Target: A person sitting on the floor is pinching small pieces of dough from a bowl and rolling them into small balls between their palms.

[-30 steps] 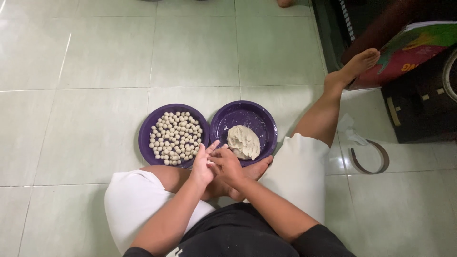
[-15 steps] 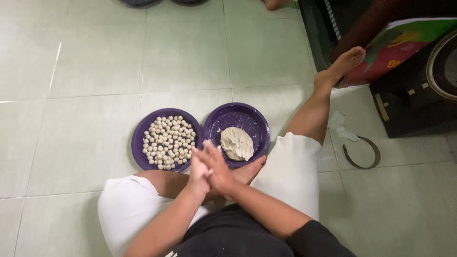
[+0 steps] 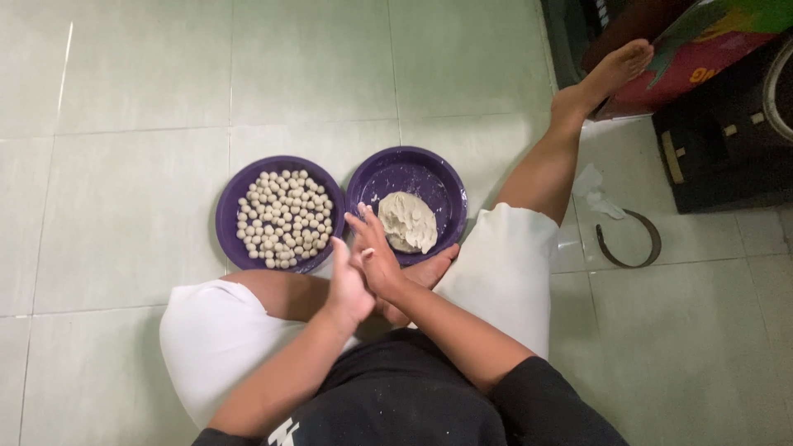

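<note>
A person sits on a pale green tiled floor [image 3: 124, 165], seen from above, in white shorts and a black top, one leg stretched out to the right. The left hand [image 3: 349, 285] and right hand [image 3: 376, 256] are pressed together palm to palm, fingers [image 3: 362, 225] straight and flat; whether anything lies between the palms cannot be told. Just ahead of the hands sit two purple plates, touching side by side. The left plate [image 3: 230, 216] holds many small pale dough balls [image 3: 285, 219]. The right plate [image 3: 446, 186] holds a lump of pale dough [image 3: 407, 221]. A dark curved band [image 3: 632, 248] lies on the floor to the right.
</note>
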